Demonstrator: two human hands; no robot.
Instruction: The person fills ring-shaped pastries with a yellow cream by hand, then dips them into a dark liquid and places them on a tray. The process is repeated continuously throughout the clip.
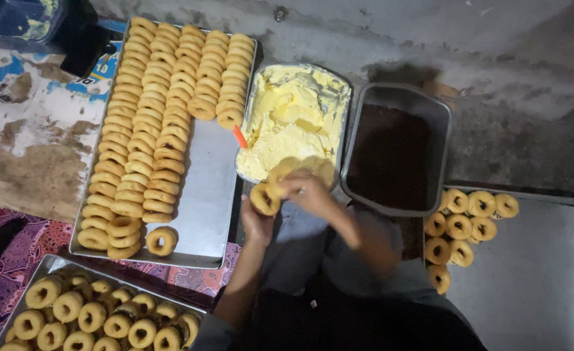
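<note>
Your left hand is clamped on a small golden ring-shaped doughnut, held in front of you just near of the cream tub; your right hand is closed on something blurred beside it. The doughnut looks light, soft and crumbly, so hold its outer rim. The metal tub holds pale yellow cream, the dark tin to its right brown crumbs, the left steel tray doughnut rows

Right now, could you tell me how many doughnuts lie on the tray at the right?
9 doughnuts, clustered at the left end of the right tray: four along the top, three below, then two lower down. More may be hidden behind the arm.
</note>
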